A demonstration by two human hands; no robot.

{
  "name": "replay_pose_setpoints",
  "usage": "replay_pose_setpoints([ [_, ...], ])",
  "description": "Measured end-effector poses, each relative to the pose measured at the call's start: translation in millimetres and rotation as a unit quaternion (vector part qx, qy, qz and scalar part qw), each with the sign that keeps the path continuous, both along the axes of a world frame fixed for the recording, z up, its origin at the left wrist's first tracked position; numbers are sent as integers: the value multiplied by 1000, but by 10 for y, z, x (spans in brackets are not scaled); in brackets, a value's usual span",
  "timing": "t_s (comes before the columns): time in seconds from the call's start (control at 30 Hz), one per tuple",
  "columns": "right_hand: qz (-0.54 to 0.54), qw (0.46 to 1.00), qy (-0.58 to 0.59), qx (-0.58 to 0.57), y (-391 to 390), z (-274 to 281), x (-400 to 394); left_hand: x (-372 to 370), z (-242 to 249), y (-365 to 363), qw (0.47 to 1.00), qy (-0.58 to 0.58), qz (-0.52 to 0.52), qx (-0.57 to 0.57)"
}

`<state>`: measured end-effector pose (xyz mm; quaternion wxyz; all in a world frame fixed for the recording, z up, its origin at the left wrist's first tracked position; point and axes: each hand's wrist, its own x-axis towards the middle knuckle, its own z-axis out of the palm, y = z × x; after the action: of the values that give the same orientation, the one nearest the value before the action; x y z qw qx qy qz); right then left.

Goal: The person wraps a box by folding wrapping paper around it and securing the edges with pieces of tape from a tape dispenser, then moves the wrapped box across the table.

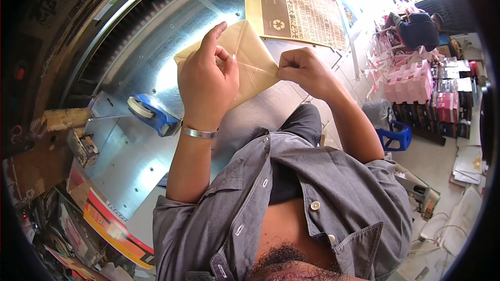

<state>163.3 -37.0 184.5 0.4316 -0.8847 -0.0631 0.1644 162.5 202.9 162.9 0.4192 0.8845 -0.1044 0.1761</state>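
A yellowish folded paper (256, 65), with several crease lines meeting near its middle, lies tilted at the near part of the metal table. My left hand (208, 75) is over its left part, index finger stretched upward, the other fingers loosely curled and the thumb apart from the index finger. A metal bracelet (201, 133) circles that wrist. At the paper's right corner, my right hand (304, 72) is closed, pinching the edge between thumb and curled fingers. Just beyond lies a printed brown and yellow paper (299, 14) with a recycling mark.
A blue tape dispenser (153, 115) with a pale roll stands left on the metal table (130, 158). Dark machine parts (57, 26) border the far left. To the right are pink stacks (409, 82), dark boxes (442, 113) and a blue stool (396, 136) on the tiled floor.
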Motion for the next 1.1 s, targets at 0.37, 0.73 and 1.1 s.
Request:
replay_pose_setpoints([
  [0.37,17,1000,-8,-17,2,30,24,-14,6,-15,1000,9,5,17],
  [0.73,10,1000,-9,-9,25,41,27,-6,4,-16,1000,9,3,21],
  [1.1,7,1000,-9,-9,20,16,29,6,-18,-1,999,-15,-1,45],
])
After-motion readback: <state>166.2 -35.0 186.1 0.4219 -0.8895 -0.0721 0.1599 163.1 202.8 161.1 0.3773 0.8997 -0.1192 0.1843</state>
